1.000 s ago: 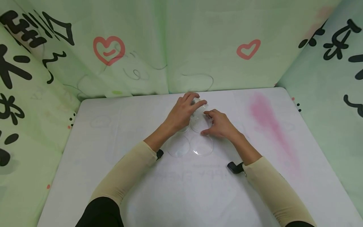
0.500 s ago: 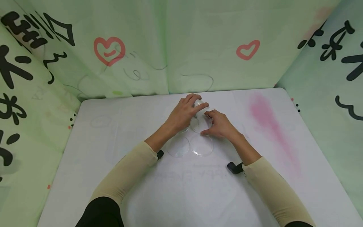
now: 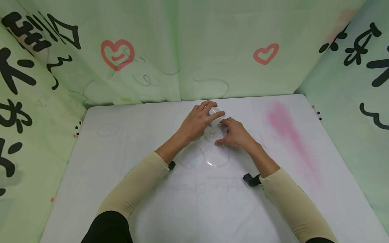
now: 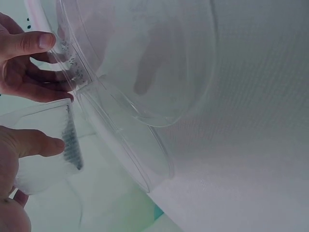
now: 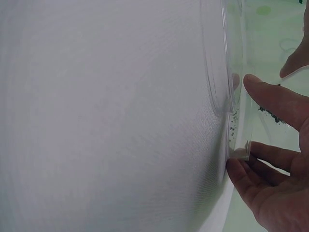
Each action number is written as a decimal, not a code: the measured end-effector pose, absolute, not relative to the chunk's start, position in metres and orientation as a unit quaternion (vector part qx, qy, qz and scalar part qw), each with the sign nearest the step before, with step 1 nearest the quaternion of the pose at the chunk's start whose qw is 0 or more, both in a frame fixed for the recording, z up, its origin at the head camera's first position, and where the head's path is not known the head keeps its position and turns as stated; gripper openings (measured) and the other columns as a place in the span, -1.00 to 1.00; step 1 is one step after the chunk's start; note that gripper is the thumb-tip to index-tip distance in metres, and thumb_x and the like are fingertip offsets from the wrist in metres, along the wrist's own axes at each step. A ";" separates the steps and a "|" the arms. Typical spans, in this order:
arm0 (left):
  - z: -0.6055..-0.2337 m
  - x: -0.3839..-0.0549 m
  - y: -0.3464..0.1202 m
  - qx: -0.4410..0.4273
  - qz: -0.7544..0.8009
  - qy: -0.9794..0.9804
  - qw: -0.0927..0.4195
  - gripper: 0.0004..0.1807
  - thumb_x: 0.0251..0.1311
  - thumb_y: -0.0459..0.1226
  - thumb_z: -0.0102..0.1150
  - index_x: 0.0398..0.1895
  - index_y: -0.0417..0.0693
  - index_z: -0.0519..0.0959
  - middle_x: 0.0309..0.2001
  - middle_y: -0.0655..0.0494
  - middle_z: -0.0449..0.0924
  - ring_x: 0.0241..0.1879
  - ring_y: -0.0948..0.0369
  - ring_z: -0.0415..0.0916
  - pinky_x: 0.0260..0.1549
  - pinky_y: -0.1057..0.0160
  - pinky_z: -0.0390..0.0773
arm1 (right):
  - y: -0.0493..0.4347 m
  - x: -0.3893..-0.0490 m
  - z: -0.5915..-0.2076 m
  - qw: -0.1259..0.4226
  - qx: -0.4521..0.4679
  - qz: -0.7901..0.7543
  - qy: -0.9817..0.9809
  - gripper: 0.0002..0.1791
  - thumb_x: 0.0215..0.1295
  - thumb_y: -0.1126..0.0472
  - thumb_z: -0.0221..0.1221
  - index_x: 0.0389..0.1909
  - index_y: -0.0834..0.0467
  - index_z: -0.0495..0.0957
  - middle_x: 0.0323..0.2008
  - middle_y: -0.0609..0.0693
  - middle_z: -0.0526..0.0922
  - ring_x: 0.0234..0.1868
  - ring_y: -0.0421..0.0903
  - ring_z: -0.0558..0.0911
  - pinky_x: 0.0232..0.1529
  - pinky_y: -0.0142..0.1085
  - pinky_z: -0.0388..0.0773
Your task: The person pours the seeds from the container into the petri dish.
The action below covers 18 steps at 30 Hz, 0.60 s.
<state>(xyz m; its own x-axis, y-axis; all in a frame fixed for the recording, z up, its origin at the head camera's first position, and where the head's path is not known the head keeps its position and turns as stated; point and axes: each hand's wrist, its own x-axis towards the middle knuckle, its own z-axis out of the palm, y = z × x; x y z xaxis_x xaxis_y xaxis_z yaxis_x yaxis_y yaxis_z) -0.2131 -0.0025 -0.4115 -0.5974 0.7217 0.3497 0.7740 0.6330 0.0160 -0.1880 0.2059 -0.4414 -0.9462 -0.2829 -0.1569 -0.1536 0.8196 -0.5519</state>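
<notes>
My left hand (image 3: 197, 120) grips a clear plastic cup (image 4: 36, 123), tilted over a round clear dish (image 3: 215, 133). Dark, seed-like grains (image 4: 72, 145) are heaped along the cup's low side. Small dark specks (image 5: 233, 126) lie scattered on the dish's floor. My right hand (image 3: 235, 133) holds that dish at its right side, thumb near the front rim and fingers at the far side. In the right wrist view the thumb (image 5: 275, 99) is over the wall and the fingertips are low against it. The cup's far part is hidden behind my left hand.
Two more clear dishes stand closer to me, a front-left dish (image 3: 190, 157) and a front-right dish (image 3: 216, 157). Another dish (image 3: 198, 139) is mostly covered by my left hand. The white-covered table (image 3: 136, 202) meets a green curtain (image 3: 194, 67) at its back edge.
Dark specks have appeared in the dish beside my right hand. My left hand has shifted slightly right with the cup. The right hand has stayed in place.
</notes>
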 end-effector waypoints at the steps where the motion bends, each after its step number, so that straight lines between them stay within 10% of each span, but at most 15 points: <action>1: -0.412 -0.213 -0.003 -0.422 -0.083 -0.889 0.160 -0.37 0.34 -0.53 0.16 0.36 0.26 0.53 0.36 0.01 0.40 0.44 0.03 0.28 0.14 0.06 0.50 | 0.206 -0.188 -0.441 0.117 -0.115 -0.278 0.947 -0.10 0.01 0.04 0.60 0.34 0.32 0.47 0.21 0.27 0.55 0.09 0.22 0.59 0.13 0.07 0.56; 18: -0.412 -0.212 -0.003 -0.439 -0.073 -0.877 0.181 -0.45 0.38 -0.45 0.20 0.33 0.27 0.54 0.35 0.03 0.40 0.44 0.04 0.29 0.08 0.10 0.51 | 0.206 -0.188 -0.442 0.121 -0.109 -0.291 0.943 -0.11 0.00 0.06 0.61 0.34 0.30 0.47 0.20 0.25 0.56 0.10 0.22 0.60 0.14 0.07 0.57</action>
